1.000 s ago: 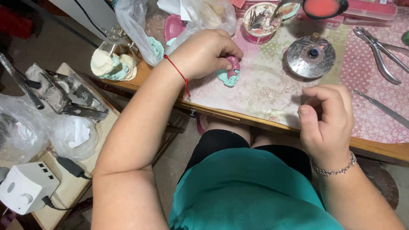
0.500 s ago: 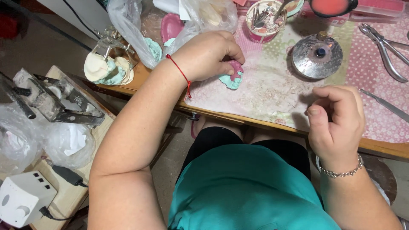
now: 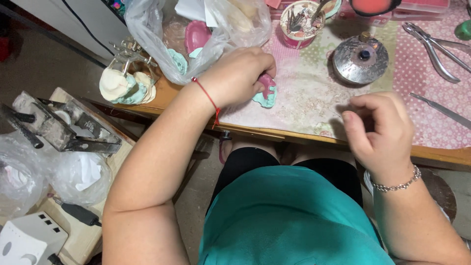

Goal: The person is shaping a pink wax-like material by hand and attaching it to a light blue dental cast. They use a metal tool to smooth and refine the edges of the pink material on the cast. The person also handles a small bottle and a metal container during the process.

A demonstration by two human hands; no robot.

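- Shirt (image 3: 289, 221), teal, worn by the person, fills the lower centre of the view; black shorts (image 3: 255, 159) show just above it.
- White machine (image 3: 27, 240) with a dark cable, lower left corner, on a pale side table (image 3: 86, 235).
- Clear bags (image 3: 46, 174), crumpled, beside the machine on the same side table.
- Metal press (image 3: 59, 127), grey and worn, at the far end of the side table.
- Right hand (image 3: 380, 130), silver bracelet at the wrist, hovers over the near edge of the workbench (image 3: 304, 135); fingers curled in toward the thumb, loosely closed; whether it pinches anything cannot be told.
- Left hand (image 3: 235, 76), red thread at the wrist, closed around a dental cast (image 3: 267, 93), pink above and pale green below, which rests on the patterned cloth (image 3: 309, 93) near the bench's front edge, left of centre.
- Jaw models on a wire frame (image 3: 125, 81), cream and pale green, at the bench's left corner.
- Round metal lid (image 3: 360, 61) with a dark knob, on the cloth, between the two hands and further back.
- Metal probe (image 3: 441, 110), thin, lying to the right of the right hand.
- Pliers (image 3: 431, 46), silver, far right on the dotted pink cloth.
- Large clear bag (image 3: 196, 34) holding pink and green casts, just behind the left hand.
- Pink cup (image 3: 301, 22) of small tools, far centre.
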